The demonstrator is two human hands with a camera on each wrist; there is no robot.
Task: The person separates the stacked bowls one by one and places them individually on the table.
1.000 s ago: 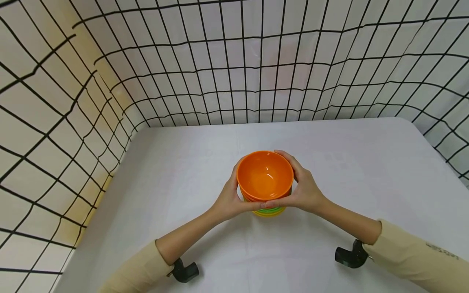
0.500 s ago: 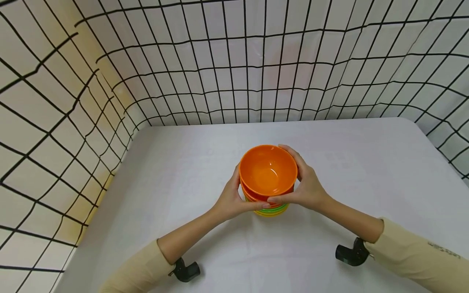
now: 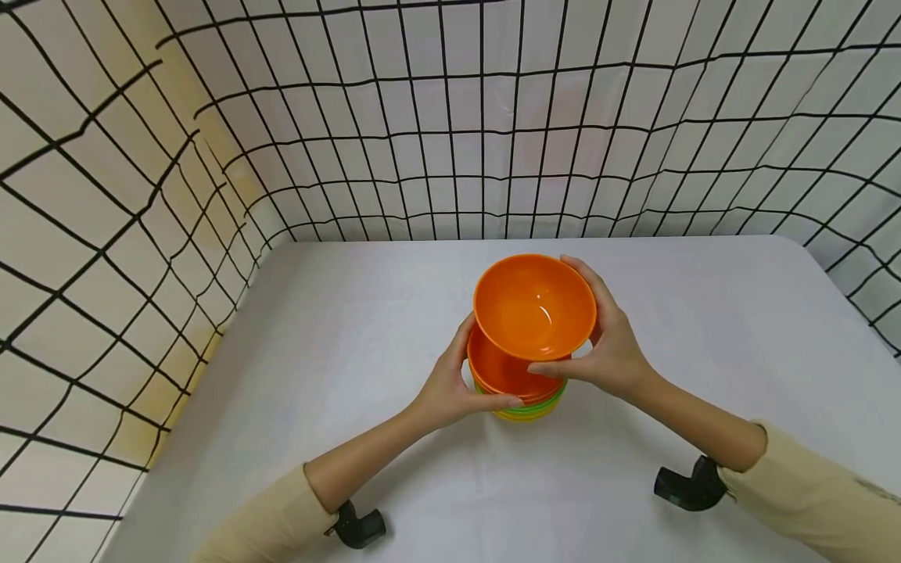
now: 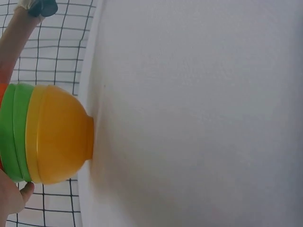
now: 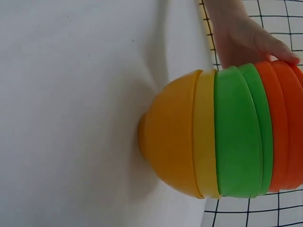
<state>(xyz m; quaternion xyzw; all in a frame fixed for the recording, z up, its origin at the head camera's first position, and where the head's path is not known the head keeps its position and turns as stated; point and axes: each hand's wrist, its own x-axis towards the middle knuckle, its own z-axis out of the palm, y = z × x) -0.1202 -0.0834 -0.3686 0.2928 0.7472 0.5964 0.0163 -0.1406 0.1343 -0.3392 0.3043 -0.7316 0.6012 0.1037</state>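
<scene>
A nested stack of bowls stands upright on the white-covered table. My left hand (image 3: 450, 391) grips its side, thumb along the near rim and fingers round the far left. In my right hand (image 3: 612, 356) is an orange bowl (image 3: 535, 305), tilted and raised above the stack, offset to the right. Below it shows another orange bowl (image 3: 500, 371), the top of the stack. Green bowls (image 5: 239, 132) and yellow bowls (image 5: 175, 137) lie beneath in the right wrist view. The left wrist view shows the green bowls (image 4: 21, 132) above the yellow bowls (image 4: 61, 137).
White cloth covers the table (image 3: 366, 313). Black grid netting (image 3: 493, 141) over pale sheeting encloses the back and sides. A dark elbow-shaped device (image 3: 693, 485) is attached at the right sleeve, and a similar device (image 3: 359, 525) at the left sleeve.
The right hand has lifted the top orange bowl up and to the right, out of the stack, uncovering the orange bowl beneath. The left hand has stayed at the stack.
</scene>
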